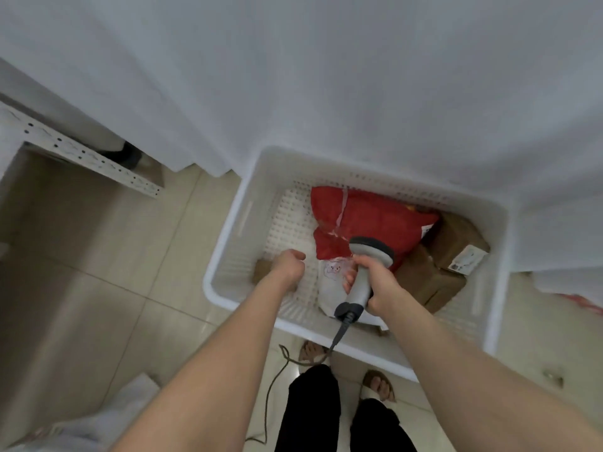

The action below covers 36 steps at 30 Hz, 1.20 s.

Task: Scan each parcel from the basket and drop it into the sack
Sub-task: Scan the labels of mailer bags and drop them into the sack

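A white perforated basket point(228, 243) stands on the tiled floor in front of me. Inside lie a red bag parcel point(375, 216), a white poly parcel point(329, 285), brown cardboard boxes point(427, 282), one bearing a label point(466, 259), and a small brown parcel point(260, 270). My left hand point(288, 265) reaches into the basket, its fingers curled down over the small brown parcel, which it mostly hides. My right hand point(378, 285) grips the handle of a grey barcode scanner point(370, 251), whose head points down over the red and white parcels.
The scanner's cable point(274, 386) trails across the floor past my sandalled feet. A white metal shelf rail point(81, 154) is at the left. White fabric point(326, 76) hangs behind the basket. A pale bag-like bundle point(98, 419) lies at the lower left.
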{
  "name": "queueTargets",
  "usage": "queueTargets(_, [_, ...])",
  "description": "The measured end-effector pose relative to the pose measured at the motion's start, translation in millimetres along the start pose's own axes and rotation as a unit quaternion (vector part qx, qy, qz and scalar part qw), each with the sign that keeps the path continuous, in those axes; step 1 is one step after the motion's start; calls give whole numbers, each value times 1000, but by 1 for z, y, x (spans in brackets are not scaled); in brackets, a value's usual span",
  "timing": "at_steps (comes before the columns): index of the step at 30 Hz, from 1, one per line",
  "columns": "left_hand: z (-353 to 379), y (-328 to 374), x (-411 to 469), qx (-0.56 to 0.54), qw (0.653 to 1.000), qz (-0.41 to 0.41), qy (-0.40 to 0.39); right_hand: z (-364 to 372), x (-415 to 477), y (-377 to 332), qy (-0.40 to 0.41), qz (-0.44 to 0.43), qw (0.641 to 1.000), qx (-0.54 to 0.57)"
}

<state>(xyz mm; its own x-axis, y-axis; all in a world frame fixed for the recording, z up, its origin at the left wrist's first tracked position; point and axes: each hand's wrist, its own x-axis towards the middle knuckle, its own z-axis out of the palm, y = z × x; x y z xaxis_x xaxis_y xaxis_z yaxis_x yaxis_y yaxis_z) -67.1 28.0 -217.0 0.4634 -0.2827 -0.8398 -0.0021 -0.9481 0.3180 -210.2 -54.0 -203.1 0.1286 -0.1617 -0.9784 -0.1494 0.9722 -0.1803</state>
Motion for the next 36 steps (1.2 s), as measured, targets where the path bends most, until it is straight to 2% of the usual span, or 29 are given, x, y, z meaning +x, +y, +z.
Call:
queueTargets(8, [79,-15,81,47,995,10,-88,-65,111,3,95,45,982,-159])
queueTargets(13, [127,-25,122,84,989,21,-123,-86,165,14,88,74,953,-280])
queueTargets(17, [149,-32,147,120,984,22,-130,-98,194,23,93,49,950,-293])
queueTargets(21, [152,-37,160,168,977,22,-133,-101,210,29,64,58,960,-265])
queueTargets(26, [146,-43,159,204,971,1,-126,-100,213,26,99,38,965,-239])
queueTargets(30, [143,-46,163,228,964,-18,-136,-102,212,29,66,57,973,-215])
queueTargets(36, [149,-51,162,257,951,-44,-166,-105,221,33,40,61,967,-245])
